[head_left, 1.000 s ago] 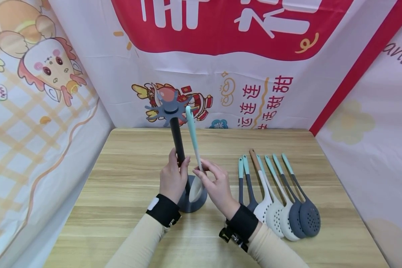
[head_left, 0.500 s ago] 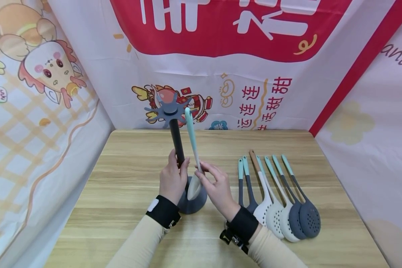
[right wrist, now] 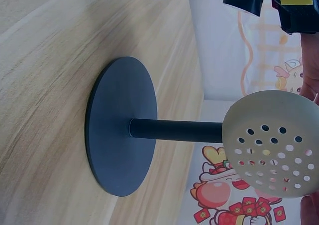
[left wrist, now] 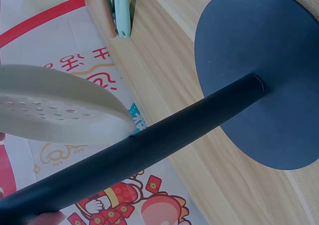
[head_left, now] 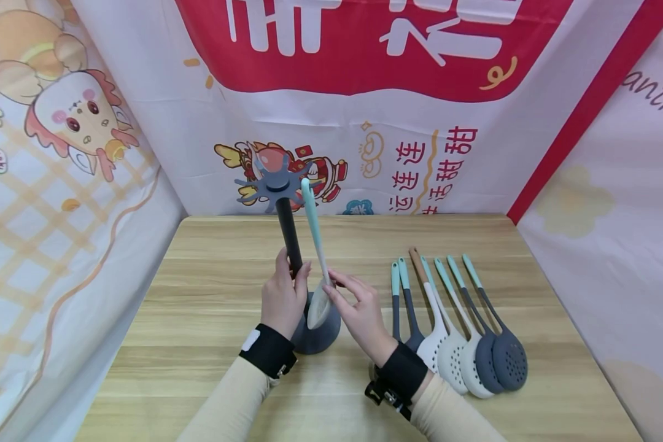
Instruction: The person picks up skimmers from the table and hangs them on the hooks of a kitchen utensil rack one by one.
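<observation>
My left hand [head_left: 283, 296] grips the black pole [head_left: 288, 232] of an upright utensil stand. The stand has a round dark base [right wrist: 119, 130] and a grey hooked top [head_left: 278, 182]. My right hand [head_left: 363, 313] pinches the lower shaft of a skimmer, just above its pale perforated head [right wrist: 299, 112]. The skimmer's mint handle [head_left: 312, 215] points up, its tip beside the stand's top on the right; whether it touches a hook cannot be told. In the left wrist view the skimmer's head [left wrist: 60, 83] lies close against the pole.
Several kitchen utensils lie in a row at the right of the wooden table [head_left: 215, 307], including a dark skimmer [head_left: 510, 362] and a white turner with a brown handle [head_left: 420, 267]. Printed cloth walls [head_left: 331, 110] enclose the table at back and sides.
The skimmer's head has turned and risen slightly beside the pole, still in my right hand. My left hand keeps its grip on the pole. The head view has shifted a little.
</observation>
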{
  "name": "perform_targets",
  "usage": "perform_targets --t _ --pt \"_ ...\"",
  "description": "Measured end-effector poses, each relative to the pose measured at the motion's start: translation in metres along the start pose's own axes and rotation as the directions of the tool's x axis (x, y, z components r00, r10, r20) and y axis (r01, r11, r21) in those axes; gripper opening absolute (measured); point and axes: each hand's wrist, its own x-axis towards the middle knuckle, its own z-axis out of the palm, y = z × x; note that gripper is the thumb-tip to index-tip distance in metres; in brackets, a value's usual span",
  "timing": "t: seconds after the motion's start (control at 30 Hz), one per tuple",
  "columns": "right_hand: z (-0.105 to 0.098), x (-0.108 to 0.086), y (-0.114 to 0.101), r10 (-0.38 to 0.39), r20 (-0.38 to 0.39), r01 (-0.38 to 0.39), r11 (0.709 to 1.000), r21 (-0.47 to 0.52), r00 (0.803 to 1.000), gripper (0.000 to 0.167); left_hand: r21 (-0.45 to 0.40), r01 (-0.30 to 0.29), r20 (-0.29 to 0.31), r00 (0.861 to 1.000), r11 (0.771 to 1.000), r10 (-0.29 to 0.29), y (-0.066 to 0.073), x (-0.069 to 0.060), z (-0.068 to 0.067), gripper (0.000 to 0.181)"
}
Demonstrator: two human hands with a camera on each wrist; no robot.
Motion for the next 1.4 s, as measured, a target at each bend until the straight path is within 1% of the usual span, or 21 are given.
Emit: perform_targets --t 0.2,0.37,0.43,0.57,0.73,0.77,0.9,1.03,1.07,1.23,1.3,1.4 --pt "-0.003 -0.002 0.006 0.023 -0.015 -0.023 1.000 0.012 1.000 0.024 -0.005 -0.001 -0.002 1.000 1.000 0.001 0.000 0.001 0.000 0.040" --pt "-0.008 -0.003 0.015 0.027 -0.017 -0.026 1.000 0.013 0.999 0.018 -0.007 -0.021 -0.018 1.000 1.000 0.021 0.000 0.001 0.000 0.038" --pt "-0.011 -0.004 0.017 0.052 -0.011 -0.052 0.999 0.002 0.999 0.016 -0.010 -0.027 -0.023 0.999 1.000 0.027 -0.001 0.001 0.000 0.038" --pt "-0.017 -0.007 0.023 0.091 -0.019 -0.092 0.994 -0.060 0.996 0.014 -0.011 -0.025 -0.020 1.000 1.000 0.025 -0.001 0.001 0.001 0.038" --pt "-0.025 -0.010 0.039 0.065 -0.055 -0.072 0.987 -0.147 0.996 0.011 -0.007 -0.006 -0.011 1.000 1.000 0.006 -0.001 0.001 0.001 0.038" --pt "-0.027 -0.011 0.042 0.068 -0.061 -0.078 0.983 -0.168 0.996 0.011 -0.006 -0.003 -0.009 1.000 1.000 0.003 -0.001 0.001 0.001 0.038" --pt "-0.040 -0.011 0.052 0.091 -0.087 -0.110 0.960 -0.258 0.992 0.011 -0.007 0.005 -0.002 1.000 1.000 -0.005 -0.001 0.001 0.000 0.038" --pt "-0.053 -0.010 0.060 0.117 -0.109 -0.149 0.926 -0.346 0.987 0.013 -0.007 0.013 0.002 1.000 1.000 -0.013 -0.001 0.001 0.000 0.039" --pt "-0.056 -0.010 0.062 0.129 -0.111 -0.161 0.916 -0.368 0.985 0.014 -0.005 0.015 0.003 1.000 1.000 -0.015 -0.002 0.001 0.000 0.039" --pt "-0.071 -0.011 0.069 0.198 -0.113 -0.227 0.836 -0.499 0.974 0.020 0.000 0.017 0.000 1.000 1.000 -0.017 -0.001 0.001 0.000 0.038" --pt "-0.078 -0.011 0.071 0.229 -0.113 -0.254 0.813 -0.524 0.967 0.023 0.000 0.015 -0.001 1.000 1.000 -0.015 0.000 0.001 -0.001 0.038" --pt "-0.089 -0.012 0.076 0.309 -0.106 -0.317 0.791 -0.523 0.945 0.027 -0.001 0.015 0.002 1.000 1.000 -0.015 0.001 0.001 -0.001 0.038"
